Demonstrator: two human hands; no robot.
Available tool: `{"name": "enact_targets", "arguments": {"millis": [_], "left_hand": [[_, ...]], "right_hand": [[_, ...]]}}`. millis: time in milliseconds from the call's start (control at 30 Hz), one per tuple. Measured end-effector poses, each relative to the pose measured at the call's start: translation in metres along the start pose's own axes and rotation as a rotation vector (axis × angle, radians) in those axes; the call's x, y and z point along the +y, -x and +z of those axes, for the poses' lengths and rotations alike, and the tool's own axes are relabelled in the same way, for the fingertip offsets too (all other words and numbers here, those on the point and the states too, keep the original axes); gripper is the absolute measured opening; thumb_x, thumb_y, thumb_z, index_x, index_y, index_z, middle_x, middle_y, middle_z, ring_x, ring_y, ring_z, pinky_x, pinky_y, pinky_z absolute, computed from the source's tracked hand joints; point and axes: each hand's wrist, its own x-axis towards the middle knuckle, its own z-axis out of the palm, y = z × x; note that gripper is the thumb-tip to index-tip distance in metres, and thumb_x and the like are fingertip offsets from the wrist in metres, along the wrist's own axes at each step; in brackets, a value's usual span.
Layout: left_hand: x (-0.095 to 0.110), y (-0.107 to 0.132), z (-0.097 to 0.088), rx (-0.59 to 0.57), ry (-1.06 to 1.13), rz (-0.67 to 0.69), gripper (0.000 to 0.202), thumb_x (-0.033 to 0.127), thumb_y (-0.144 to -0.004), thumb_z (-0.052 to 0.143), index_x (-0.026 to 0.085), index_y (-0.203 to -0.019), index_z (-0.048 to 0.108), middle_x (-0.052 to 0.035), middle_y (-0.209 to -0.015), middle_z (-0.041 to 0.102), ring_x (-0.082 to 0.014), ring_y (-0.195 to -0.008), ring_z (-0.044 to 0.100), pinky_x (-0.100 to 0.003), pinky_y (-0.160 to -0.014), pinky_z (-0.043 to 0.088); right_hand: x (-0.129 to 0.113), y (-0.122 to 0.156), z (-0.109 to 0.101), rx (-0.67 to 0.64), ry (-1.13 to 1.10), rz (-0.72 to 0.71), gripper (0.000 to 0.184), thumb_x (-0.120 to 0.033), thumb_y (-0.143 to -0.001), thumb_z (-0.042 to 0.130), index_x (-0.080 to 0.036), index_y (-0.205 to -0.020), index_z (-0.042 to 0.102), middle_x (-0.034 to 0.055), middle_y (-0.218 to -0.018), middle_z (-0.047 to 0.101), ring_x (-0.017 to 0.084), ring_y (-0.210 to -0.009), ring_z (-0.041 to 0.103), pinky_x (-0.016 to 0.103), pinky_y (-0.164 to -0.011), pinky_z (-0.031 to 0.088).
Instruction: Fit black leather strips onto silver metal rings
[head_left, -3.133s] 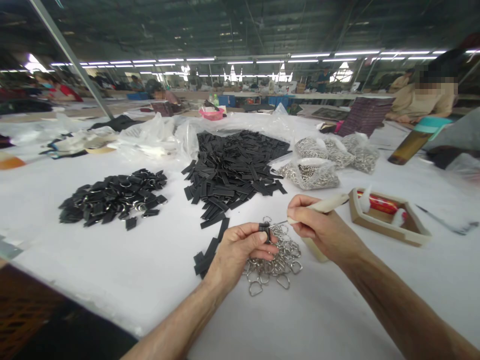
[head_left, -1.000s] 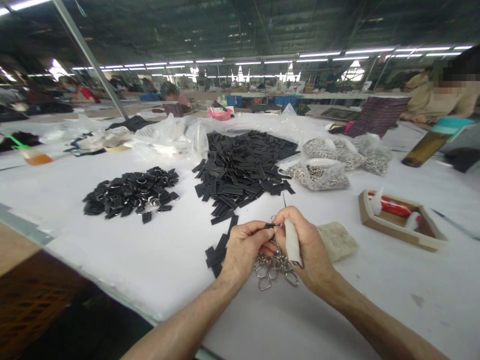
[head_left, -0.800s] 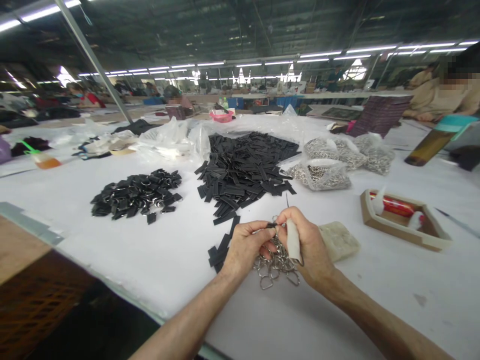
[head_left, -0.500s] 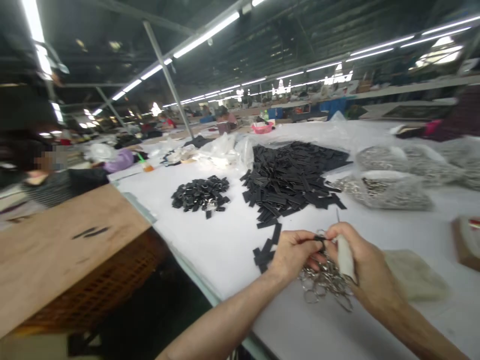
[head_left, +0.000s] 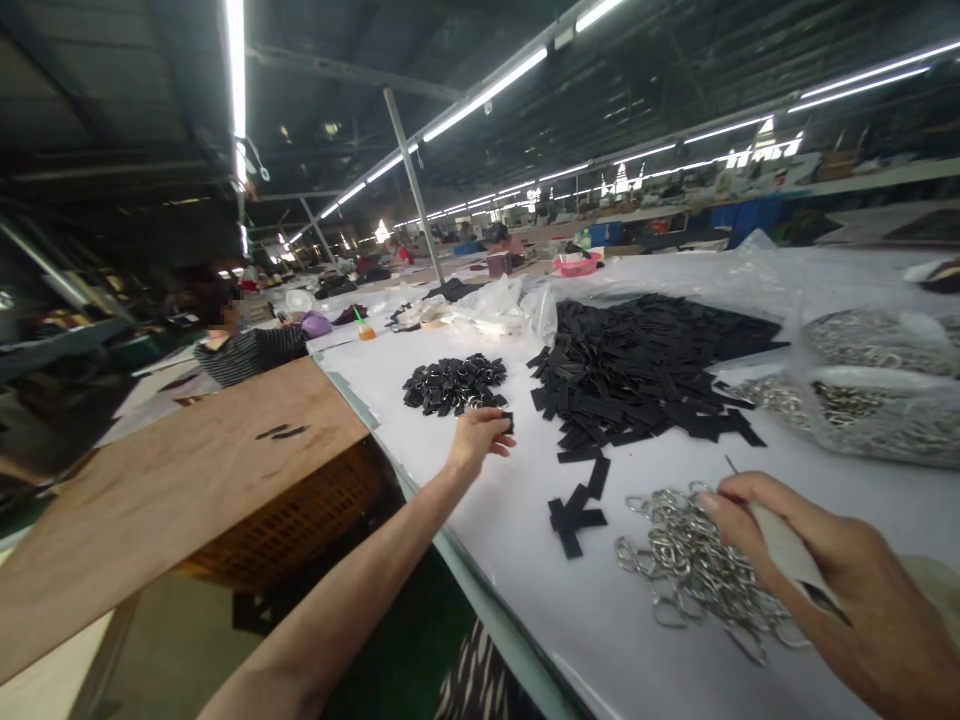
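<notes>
My left hand point(head_left: 480, 440) is closed in a pinch on a small black fabric tab point(head_left: 509, 423), just in front of a pile of black tabs with metal rings point(head_left: 454, 383). Whether this tab carries a ring is hidden by the fingers. At the right, my right hand point(head_left: 802, 560) grips a pointed tool with a white handle point(head_left: 787, 548), its thin metal tip sticking up past the finger. Thumb and forefinger are beside a heap of oval metal rings point(head_left: 694, 550). Several loose black fabric strips point(head_left: 576, 515) lie between the hands.
Behind them is a large heap of black strips point(head_left: 637, 370). Clear plastic bags of metal rings point(head_left: 885, 400) stand at the right. A brown board point(head_left: 210, 450) rests over an orange crate point(head_left: 292, 530) at the left. Another person point(head_left: 247, 345) is beyond it.
My left hand has moved left, away from the right hand, carrying the black fabric tab towards the ringed tabs. My right hand still holds the pointed tool. The view has turned left.
</notes>
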Motion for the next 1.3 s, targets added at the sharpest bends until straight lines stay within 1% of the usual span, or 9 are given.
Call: {"name": "enact_targets", "arguments": {"millis": [133,267,333,433,533,633,967,1133,1300], "left_hand": [[0.005,-0.035,-0.05,0.193,-0.131,0.045,0.018,0.025,-0.085,0.051,0.01,-0.094,0.055,-0.001,-0.075,0.058,-0.0078,-0.054,0.054,-0.021,-0.048,0.047],[0.0,-0.027,-0.061,0.214,-0.268,0.123,0.025,0.019,-0.08,0.054,0.011,-0.104,0.052,-0.0028,-0.08,0.057,-0.0078,-0.054,0.054,-0.021,-0.049,0.046],[-0.009,-0.006,-0.051,0.146,-0.354,0.151,0.023,0.017,-0.075,0.058,0.012,-0.097,0.057,-0.0013,-0.073,0.057,-0.0079,-0.05,0.051,-0.021,-0.046,0.042],[-0.021,0.035,-0.022,-0.079,-0.458,0.174,0.009,0.021,-0.07,0.062,0.014,-0.075,0.065,-0.0006,-0.059,0.057,-0.0109,-0.05,0.05,-0.023,-0.05,0.041],[-0.025,0.066,0.009,-0.334,-0.644,0.349,0.009,0.021,-0.073,0.058,0.02,-0.075,0.067,-0.0028,-0.078,0.065,-0.0156,-0.07,0.057,-0.024,-0.065,0.042],[-0.024,0.075,0.031,-0.457,-0.978,0.496,0.017,0.022,-0.077,0.052,0.021,-0.089,0.065,-0.0039,-0.09,0.063,-0.0164,-0.072,0.056,-0.027,-0.066,0.042],[-0.021,0.07,0.055,-0.55,-1.12,0.482,0.015,0.015,-0.072,0.051,0.018,-0.076,0.065,-0.0055,-0.081,0.059,-0.0207,-0.073,0.055,-0.03,-0.063,0.039],[-0.018,0.068,0.054,-0.508,-0.984,0.439,0.012,0.012,-0.065,0.052,0.018,-0.071,0.06,-0.0008,-0.069,0.056,-0.0156,-0.062,0.05,-0.026,-0.057,0.037],[-0.021,0.061,0.054,-0.441,-0.731,0.353,0.009,0.017,-0.07,0.048,0.018,-0.073,0.056,0.0027,-0.061,0.052,-0.0114,-0.055,0.044,-0.023,-0.053,0.036]], "right_hand": [[0.009,0.003,0.004,-0.148,0.063,0.039,0.015,-0.039,-0.077,0.05,-0.025,-0.077,0.054,-0.0023,-0.053,0.055,0.014,-0.044,0.049,0.024,-0.043,0.038],[0.008,0.004,0.004,-0.122,0.087,0.051,0.018,-0.041,-0.079,0.049,-0.023,-0.077,0.053,-0.0034,-0.05,0.05,0.012,-0.042,0.044,0.022,-0.04,0.034],[0.006,0.003,0.002,-0.116,0.089,0.072,0.019,-0.041,-0.081,0.047,-0.023,-0.077,0.053,-0.0043,-0.048,0.045,0.011,-0.04,0.041,0.021,-0.039,0.032],[0.002,0.001,0.002,-0.145,0.078,0.126,0.022,-0.041,-0.084,0.043,-0.022,-0.08,0.053,-0.0041,-0.049,0.047,0.01,-0.04,0.04,0.021,-0.039,0.031],[0.0,0.001,0.005,-0.212,0.049,0.145,0.025,-0.042,-0.086,0.039,-0.021,-0.084,0.052,-0.0023,-0.055,0.054,0.01,-0.042,0.044,0.021,-0.04,0.032],[0.0,0.001,0.005,-0.225,0.053,0.13,0.025,-0.042,-0.086,0.039,-0.021,-0.085,0.052,-0.0019,-0.055,0.055,0.01,-0.042,0.044,0.021,-0.04,0.032],[0.001,0.001,0.005,-0.261,0.095,0.097,0.02,-0.037,-0.087,0.039,-0.022,-0.077,0.048,-0.0052,-0.049,0.041,0.01,-0.044,0.036,0.021,-0.044,0.027],[0.0,0.001,0.007,-0.274,0.029,0.11,0.019,-0.036,-0.086,0.041,-0.022,-0.075,0.046,-0.0059,-0.049,0.038,0.009,-0.044,0.033,0.021,-0.043,0.025],[-0.006,0.001,0.009,-0.311,-0.176,0.185,0.02,-0.037,-0.086,0.042,-0.022,-0.075,0.046,-0.0065,-0.051,0.036,0.008,-0.045,0.031,0.02,-0.041,0.025]]}}
